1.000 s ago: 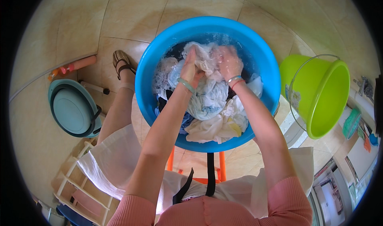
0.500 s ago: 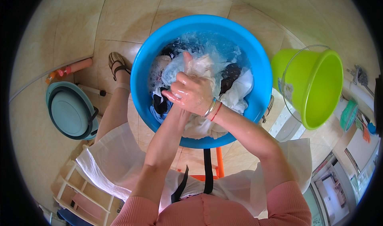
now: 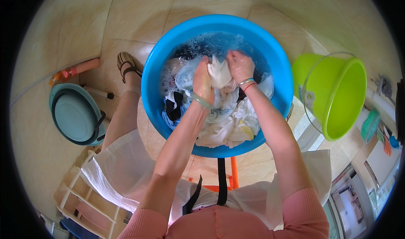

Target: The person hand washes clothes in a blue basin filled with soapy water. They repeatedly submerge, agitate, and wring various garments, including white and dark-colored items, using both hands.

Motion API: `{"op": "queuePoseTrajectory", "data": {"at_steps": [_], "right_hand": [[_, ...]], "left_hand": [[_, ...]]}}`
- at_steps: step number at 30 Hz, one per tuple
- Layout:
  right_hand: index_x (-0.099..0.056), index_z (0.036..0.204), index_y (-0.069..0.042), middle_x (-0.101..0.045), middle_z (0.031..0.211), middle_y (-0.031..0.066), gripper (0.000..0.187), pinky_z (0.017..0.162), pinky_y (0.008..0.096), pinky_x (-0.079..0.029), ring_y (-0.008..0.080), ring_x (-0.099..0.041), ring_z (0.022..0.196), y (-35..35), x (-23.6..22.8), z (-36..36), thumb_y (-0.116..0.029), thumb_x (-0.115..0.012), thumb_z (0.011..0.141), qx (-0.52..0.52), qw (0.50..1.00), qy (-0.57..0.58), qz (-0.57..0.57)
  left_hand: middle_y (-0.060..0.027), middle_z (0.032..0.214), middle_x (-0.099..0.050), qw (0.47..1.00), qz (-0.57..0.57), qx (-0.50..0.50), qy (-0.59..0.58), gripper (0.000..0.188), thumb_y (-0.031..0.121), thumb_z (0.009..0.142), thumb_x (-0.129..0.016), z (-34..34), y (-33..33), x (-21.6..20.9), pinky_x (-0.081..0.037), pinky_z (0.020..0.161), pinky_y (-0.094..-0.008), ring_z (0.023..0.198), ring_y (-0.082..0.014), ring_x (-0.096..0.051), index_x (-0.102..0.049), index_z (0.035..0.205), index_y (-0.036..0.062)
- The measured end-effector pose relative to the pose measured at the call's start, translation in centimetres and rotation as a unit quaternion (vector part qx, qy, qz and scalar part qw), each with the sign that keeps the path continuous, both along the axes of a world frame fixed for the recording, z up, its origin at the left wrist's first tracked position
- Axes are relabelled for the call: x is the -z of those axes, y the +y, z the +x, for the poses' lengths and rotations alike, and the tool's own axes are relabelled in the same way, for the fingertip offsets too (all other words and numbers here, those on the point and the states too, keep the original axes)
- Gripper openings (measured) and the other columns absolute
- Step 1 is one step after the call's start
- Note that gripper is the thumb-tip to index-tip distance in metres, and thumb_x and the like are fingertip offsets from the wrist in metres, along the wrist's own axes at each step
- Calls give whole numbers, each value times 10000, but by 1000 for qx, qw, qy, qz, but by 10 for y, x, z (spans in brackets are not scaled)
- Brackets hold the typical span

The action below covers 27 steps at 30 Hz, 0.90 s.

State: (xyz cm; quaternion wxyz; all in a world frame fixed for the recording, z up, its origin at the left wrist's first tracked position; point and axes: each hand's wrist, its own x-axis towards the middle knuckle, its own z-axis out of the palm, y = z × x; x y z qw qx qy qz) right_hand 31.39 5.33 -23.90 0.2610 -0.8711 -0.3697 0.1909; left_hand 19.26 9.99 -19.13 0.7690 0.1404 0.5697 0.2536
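Note:
A big round blue basin [image 3: 152, 76] holds sudsy water and a heap of wet laundry. Between my hands a bunched white cloth [image 3: 220, 73] rises out of the heap. My left hand [image 3: 202, 81], with a pale bangle at its wrist, presses closed against the cloth's left side. Closed on its right side is my right hand [image 3: 241, 67], wearing a silver bangle and a red string. Nearer me in the basin lie cream and white garments [image 3: 228, 127]. A black piece [image 3: 174, 107] and some blue fabric [image 3: 169, 120] sit at the left. Parts of both hands' fingers are hidden.
A lime-green bucket [image 3: 314, 76] with a wire handle lies tilted right of the basin. At the left are a grey-green collapsible basin [image 3: 72, 116] and a white rack [image 3: 86, 201]. Orange legs [image 3: 234, 171] show below the basin, on a tiled floor [image 3: 135, 15].
My hands were overlapped, the right across the left above the laundry. Now they are apart, with the white cloth gathered between them. The view has shifted slightly.

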Motion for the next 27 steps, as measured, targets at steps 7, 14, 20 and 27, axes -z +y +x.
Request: {"op": "queuePoseTrajectory", "data": {"at_steps": [7,14,20,27], "right_hand": [[-599,1049,-117,-544,1202,169,407,661,457,-517,362,-644,833,-26,11,16,-484,-506,901,-150,987,-31,-45],[-622,902,-123,-597,1065,126,244,649,441,-533,340,-648,846,6,15,-1,-359,-569,873,-20,995,-40,-84],[-539,728,-141,-507,863,43,221,573,366,-492,235,-604,710,-21,-88,-87,-282,-704,766,-235,950,89,183],[-558,634,-146,-475,751,10,252,566,322,-476,171,-579,645,-18,-127,-94,-317,-730,702,-316,910,-22,266]], "left_hand": [[-45,1251,-552,1000,7,23,-5,439,302,956,-542,-26,24,43,-474,855,-480,1081,-248,-564,-458,1373,193],[-90,1185,-573,997,-25,63,-31,425,332,955,-530,-18,29,48,-485,831,-479,1051,-282,-573,-465,1337,158],[-106,1060,-626,942,-172,85,-275,468,467,948,-499,-22,29,16,-529,776,-359,896,-245,-627,-547,1178,64],[-52,809,-552,853,-165,74,-489,458,545,914,-506,-23,15,16,-513,726,-331,741,-191,-577,-539,965,90]]}}
